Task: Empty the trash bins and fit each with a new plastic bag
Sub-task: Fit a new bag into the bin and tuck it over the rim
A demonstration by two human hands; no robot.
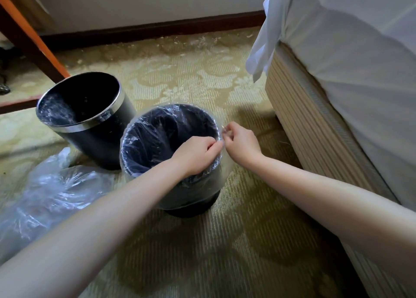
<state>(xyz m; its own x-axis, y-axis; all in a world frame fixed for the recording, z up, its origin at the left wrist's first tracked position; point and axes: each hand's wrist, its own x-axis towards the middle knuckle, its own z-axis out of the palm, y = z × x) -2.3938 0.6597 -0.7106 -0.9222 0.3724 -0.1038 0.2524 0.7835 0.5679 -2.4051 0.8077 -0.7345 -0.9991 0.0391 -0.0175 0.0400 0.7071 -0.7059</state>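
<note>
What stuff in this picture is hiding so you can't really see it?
All in the head view:
Floor of the near bin: hidden by its crinkled clear bag and the left forearm.
Inside of the far bin: too dark and glinting to tell if a bag lines it.
The loose plastic bag: cut off by the left edge; contents unclear.
The bed: cut off by the right edge.
</note>
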